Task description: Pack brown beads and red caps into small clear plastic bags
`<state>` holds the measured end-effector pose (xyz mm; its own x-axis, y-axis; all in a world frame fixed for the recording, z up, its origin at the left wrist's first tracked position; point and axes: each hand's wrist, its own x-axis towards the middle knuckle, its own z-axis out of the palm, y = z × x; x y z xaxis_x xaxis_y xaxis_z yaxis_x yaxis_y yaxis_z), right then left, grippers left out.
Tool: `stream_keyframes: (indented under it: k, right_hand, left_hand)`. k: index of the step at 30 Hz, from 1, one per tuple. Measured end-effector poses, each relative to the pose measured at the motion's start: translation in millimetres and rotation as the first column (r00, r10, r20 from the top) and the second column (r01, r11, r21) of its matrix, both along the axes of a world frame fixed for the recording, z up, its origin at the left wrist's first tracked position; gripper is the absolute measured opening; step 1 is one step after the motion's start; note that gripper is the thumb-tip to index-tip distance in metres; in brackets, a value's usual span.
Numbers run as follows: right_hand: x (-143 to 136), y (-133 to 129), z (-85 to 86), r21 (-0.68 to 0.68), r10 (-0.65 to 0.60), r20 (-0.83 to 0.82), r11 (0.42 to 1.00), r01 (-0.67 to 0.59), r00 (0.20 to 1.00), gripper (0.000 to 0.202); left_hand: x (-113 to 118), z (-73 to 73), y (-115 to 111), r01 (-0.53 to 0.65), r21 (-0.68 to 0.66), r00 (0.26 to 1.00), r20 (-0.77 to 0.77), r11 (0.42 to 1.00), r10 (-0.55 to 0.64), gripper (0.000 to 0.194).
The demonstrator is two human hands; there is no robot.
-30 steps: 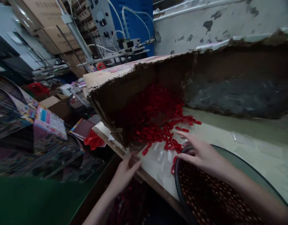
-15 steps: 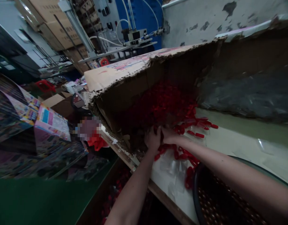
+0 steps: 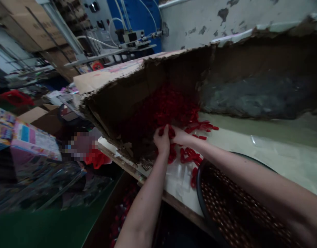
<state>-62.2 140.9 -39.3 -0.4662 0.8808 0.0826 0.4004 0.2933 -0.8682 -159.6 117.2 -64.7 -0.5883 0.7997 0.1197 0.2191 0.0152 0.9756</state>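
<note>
Both of the person's hands meet at a heap of red pieces (image 3: 171, 106), beyond the round basin (image 3: 198, 186) and to its left. The left hand (image 3: 162, 139) is curled, with red pieces caught between thumb and fingers. The right hand (image 3: 179, 137) lies close against it, its fingers drawn together near more red pieces; whether it grips any, one cannot tell.

The heap sits inside a torn-edged cardboard box (image 3: 114, 110), far left of the basin, and spills onto the pale tabletop (image 3: 233, 134). A few red pieces lie just beside the basin's left rim. Also left of the basin, nearer than the hands, clear plastic pieces (image 3: 179, 170) are scattered (their exact shape is blurred). A larger pile of clear pieces (image 3: 246, 98) lies in shadow beyond the basin, in the cardboard section next to the red heap.

The basin itself holds many small glossy brown balls (image 3: 212, 203), with the right forearm passing above them. Well to the left of the basin stand brightly printed packages (image 3: 31, 141).
</note>
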Motion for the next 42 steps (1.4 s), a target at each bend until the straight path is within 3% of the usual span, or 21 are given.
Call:
stream_keyframes:
  k: [4, 8, 10, 12, 15, 19, 22, 24, 27, 30, 32, 34, 36, 38, 40, 42]
  right_hand:
    - [40.2, -28.1, 36.8, 0.070, -0.033, -0.047, 0.997, 0.036, 0.998, 0.050]
    - [94.0, -81.1, 77.1, 0.102, -0.113, -0.050, 0.988, 0.117, 0.992, 0.039]
    - [120.2, -110.4, 89.3, 0.091, -0.167, -0.044, 0.981, 0.170, 0.985, 0.041]
    - [143.5, -134.9, 90.6, 0.059, -0.217, -0.047, 0.974, 0.220, 0.975, 0.043]
    - [171.1, -155.3, 71.5, -0.059, -0.260, -0.082, 0.965, 0.256, 0.962, 0.051]
    - [196.4, -158.6, 35.2, -0.263, -0.221, -0.044, 0.944, 0.202, 0.974, 0.060]
    - [216.9, -163.4, 26.6, -0.212, -0.212, 0.057, 0.952, 0.219, 0.976, 0.066]
    - [236.8, -174.6, 29.6, -0.151, -0.306, 0.106, 0.935, 0.320, 0.946, 0.067]
    - [277.3, -204.1, 31.9, -0.122, -0.496, 0.097, 0.854, 0.505, 0.863, 0.056]
    - [320.3, -243.8, 17.9, -0.111, -0.681, 0.077, 0.720, 0.685, 0.728, 0.041]
    - [342.1, -271.6, 0.9, -0.088, -0.763, 0.156, 0.622, 0.778, 0.627, 0.036]
    - [354.3, -296.0, -16.8, -0.038, -0.772, 0.293, 0.580, 0.814, 0.564, 0.031]
    - [357.1, -312.5, -31.3, 0.035, -0.739, 0.416, 0.596, 0.802, 0.531, 0.025]
    - [353.0, -318.5, -41.4, 0.129, -0.712, 0.472, 0.638, 0.759, 0.519, 0.021]
    - [345.4, -313.9, -47.7, 0.218, -0.697, 0.484, 0.681, 0.699, 0.529, 0.023]
    - [336.5, -301.7, -52.6, 0.265, -0.670, 0.499, 0.722, 0.639, 0.549, 0.027]
  left_hand:
    - [36.7, 39.1, -23.1, 0.059, 0.182, 0.992, 0.101, 0.982, -0.078, 0.036]
    - [90.0, 75.8, -64.0, 0.199, 0.274, 0.948, 0.188, 0.941, -0.255, 0.037]
    - [116.9, 84.0, -85.9, 0.280, 0.270, 0.915, 0.215, 0.921, -0.341, 0.037]
    - [140.2, 82.5, -102.5, 0.365, 0.245, 0.879, 0.227, 0.898, -0.419, 0.038]
    - [164.4, 66.9, -112.1, 0.519, 0.150, 0.809, 0.232, 0.842, -0.540, 0.038]
    - [174.2, 44.6, -106.2, 0.714, -0.059, 0.690, 0.230, 0.698, -0.686, 0.045]
    - [167.7, 38.3, -101.8, 0.748, -0.141, 0.663, 0.197, 0.649, -0.722, 0.052]
    - [159.3, 38.2, -101.8, 0.751, -0.145, 0.660, 0.132, 0.644, -0.740, 0.050]
    - [145.6, 40.8, -107.4, 0.772, -0.130, 0.627, -0.004, 0.622, -0.779, 0.037]
    - [136.5, 44.1, -121.0, 0.780, -0.135, 0.567, -0.260, 0.611, -0.782, 0.025]
    - [134.7, 46.1, -133.7, 0.806, -0.143, 0.463, -0.452, 0.574, -0.763, 0.021]
    - [136.5, 47.7, -147.8, 0.845, -0.186, 0.317, -0.580, 0.501, -0.751, 0.019]
    - [140.7, 48.5, -161.1, 0.863, -0.265, 0.166, -0.656, 0.430, -0.736, 0.017]
    - [145.8, 48.5, -171.3, 0.850, -0.342, 0.043, -0.713, 0.401, -0.700, 0.017]
    - [149.9, 48.2, -177.1, 0.819, -0.400, -0.033, -0.748, 0.411, -0.663, 0.018]
    - [152.1, 48.5, -178.7, 0.787, -0.425, -0.045, -0.761, 0.447, -0.647, 0.019]
